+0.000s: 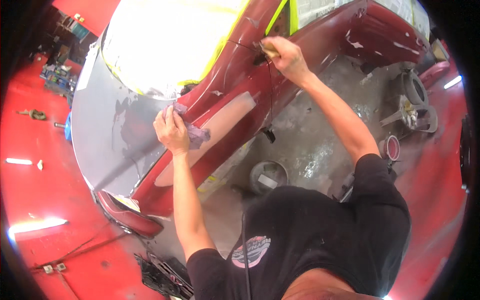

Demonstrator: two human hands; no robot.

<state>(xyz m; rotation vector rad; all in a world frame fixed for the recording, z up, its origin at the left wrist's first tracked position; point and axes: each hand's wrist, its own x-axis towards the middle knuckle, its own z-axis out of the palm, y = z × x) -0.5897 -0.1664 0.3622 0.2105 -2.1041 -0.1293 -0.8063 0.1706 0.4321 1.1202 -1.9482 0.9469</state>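
Observation:
My left hand (172, 131) is closed on a crumpled purple-grey cloth (199, 136), which hangs over the edge between the grey hood (117, 135) and the dark red fender of the car. Farther off to the right, my right hand (290, 60) pinches a small tan pad (270, 51). It presses that pad near the front of the car's side window opening, beside a dark gap in the red bodywork. A pale sanded-looking patch (220, 130) runs along the fender. White sheeting edged with yellow tape covers the windshield (160, 45).
On the wet grey floor (312, 145) stands a round bucket (269, 176), close in front of me. Dark plastic seats or stands (412, 90) and a reddish tub (391, 148) are at the right. Black car parts (162, 275) lie at the lower left. A cable hangs down my shirt.

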